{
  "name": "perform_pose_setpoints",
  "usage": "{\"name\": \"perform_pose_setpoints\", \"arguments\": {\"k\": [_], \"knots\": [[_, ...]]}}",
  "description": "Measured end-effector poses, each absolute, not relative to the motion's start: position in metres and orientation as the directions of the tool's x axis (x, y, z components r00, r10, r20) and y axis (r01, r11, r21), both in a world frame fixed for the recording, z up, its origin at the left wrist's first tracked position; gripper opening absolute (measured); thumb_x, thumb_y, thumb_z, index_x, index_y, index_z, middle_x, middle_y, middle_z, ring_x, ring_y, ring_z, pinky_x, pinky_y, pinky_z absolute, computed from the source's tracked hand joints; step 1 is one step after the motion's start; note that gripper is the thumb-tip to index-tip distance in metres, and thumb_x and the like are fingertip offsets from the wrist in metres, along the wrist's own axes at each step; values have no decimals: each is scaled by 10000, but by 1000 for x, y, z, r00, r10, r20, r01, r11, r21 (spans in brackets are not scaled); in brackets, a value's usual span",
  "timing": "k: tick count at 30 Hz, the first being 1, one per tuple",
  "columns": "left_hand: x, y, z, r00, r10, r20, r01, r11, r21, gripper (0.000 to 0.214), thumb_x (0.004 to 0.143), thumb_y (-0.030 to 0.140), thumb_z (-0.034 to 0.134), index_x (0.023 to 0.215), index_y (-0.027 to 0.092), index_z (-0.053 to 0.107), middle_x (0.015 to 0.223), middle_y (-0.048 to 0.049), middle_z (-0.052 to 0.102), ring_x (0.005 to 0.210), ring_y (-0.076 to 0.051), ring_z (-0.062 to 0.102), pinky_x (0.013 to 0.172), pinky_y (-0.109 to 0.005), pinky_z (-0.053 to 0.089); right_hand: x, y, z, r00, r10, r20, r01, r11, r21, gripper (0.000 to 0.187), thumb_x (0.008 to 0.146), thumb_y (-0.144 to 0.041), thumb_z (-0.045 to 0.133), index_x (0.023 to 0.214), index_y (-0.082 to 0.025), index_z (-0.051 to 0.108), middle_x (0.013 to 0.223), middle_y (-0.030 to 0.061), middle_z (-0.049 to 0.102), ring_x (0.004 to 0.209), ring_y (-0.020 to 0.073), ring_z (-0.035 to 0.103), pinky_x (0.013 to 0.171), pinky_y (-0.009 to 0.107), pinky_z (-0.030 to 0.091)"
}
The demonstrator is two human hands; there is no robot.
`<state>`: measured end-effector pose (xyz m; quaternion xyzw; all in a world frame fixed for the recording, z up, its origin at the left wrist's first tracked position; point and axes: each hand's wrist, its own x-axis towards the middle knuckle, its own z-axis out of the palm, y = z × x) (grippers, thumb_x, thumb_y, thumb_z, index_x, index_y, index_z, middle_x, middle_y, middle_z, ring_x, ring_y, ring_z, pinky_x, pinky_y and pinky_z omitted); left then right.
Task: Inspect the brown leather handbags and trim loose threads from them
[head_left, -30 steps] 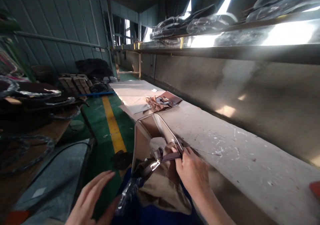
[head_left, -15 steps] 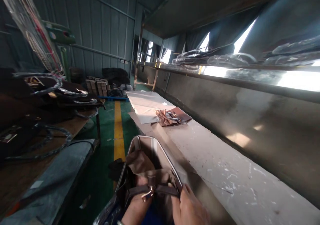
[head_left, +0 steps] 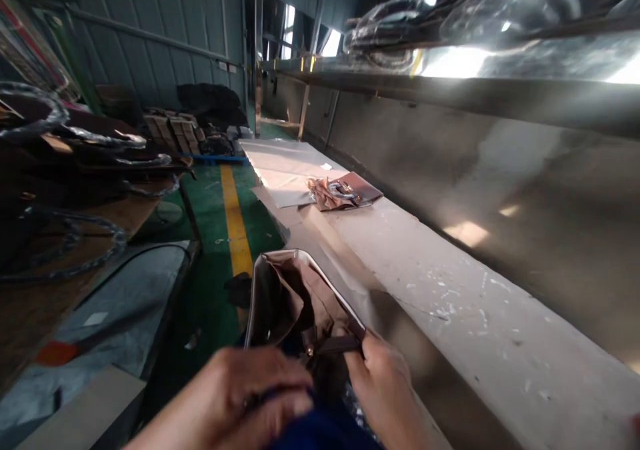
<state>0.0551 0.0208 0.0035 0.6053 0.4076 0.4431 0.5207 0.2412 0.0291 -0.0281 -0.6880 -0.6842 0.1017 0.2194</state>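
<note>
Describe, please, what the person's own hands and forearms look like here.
The left hand and the right hand are bare: neither wears a glove, and no sleeve shows on either arm. The left hand is blurred, so its finer details cannot be told.

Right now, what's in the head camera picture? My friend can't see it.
A person's right hand grips an open, tan-lined bag by its rim, the blurred left hand close by. Beyond, a brown bag-like item lies on a long pale table beside green floor.

I'm watching daylight coming through windows [head_left: 331, 43] beyond a long shelf [head_left: 380, 85], while a yellow stripe [head_left: 235, 218] is running down the green floor [head_left: 207, 197] toward a ribbed metal wall [head_left: 165, 10].
</note>
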Motion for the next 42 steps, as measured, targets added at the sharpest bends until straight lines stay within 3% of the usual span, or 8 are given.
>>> {"name": "perform_pose_setpoints", "arguments": {"k": [4,8,13,17,21,25,33,42], "knots": [[30,77,30,181,943,280,378,-330,865,195,620,239,719,795,157,738,833,-72,700,831,-235,628,798,-281,464,244,17,-26,22,984,179,835,81,-544,353,903,-384,396,775,-170,645,754,80,677,707,197,630,645,260,422],[44,90,30,409,859,309,529,-499,686,220,650,186,693,868,154,697,940,-64,685,949,-248,603,906,-365,429,251,2,-27,13,966,257,725,168,-668,319,894,-349,444,722,-153,627,699,60,644,656,161,586,607,242,422],[44,65,47,601,758,255,714,-652,256,178,815,279,551,936,172,625,895,-59,671,826,-230,635,765,-355,496,258,-14,-24,24,941,338,657,240,-715,324,875,-307,482,586,-172,540,531,-1,530,509,120,486,508,225,381],[30,41,42,622,778,91,770,-628,109,149,842,259,480,765,203,595,656,-9,643,556,-214,625,501,-312,454,258,-23,-24,-68,962,264,592,252,-765,272,880,-287,459,656,-173,564,633,24,571,602,142,548,572,231,415],[28,27,23,635,751,181,752,-654,80,178,856,195,442,732,186,568,623,-10,618,516,-181,598,467,-285,419,258,-30,-36,-186,959,213,545,281,-790,259,879,-266,436,683,-170,576,658,35,566,628,146,555,571,231,411],[39,24,5,660,629,412,651,-752,105,115,882,204,456,878,169,565,872,-59,628,831,-213,584,739,-348,465,256,-34,-54,-233,963,137,510,241,-826,235,861,-245,448,666,-172,558,665,31,569,619,137,546,565,224,396],[50,36,-19,651,690,318,634,-724,272,252,846,163,515,1095,198,490,1200,-76,530,1121,-244,442,935,-422,397,256,-37,-62,-233,972,7,469,119,-875,267,863,-249,423,620,-169,499,660,19,535,608,126,531,548,226,345],[54,53,-24,623,758,193,718,-652,245,119,796,158,558,911,166,587,855,-56,590,836,-245,495,749,-445,447,265,-37,-68,-252,967,-46,430,70,-900,327,889,-301,421,598,-169,493,678,19,532,640,129,528,589,226,386]]}}
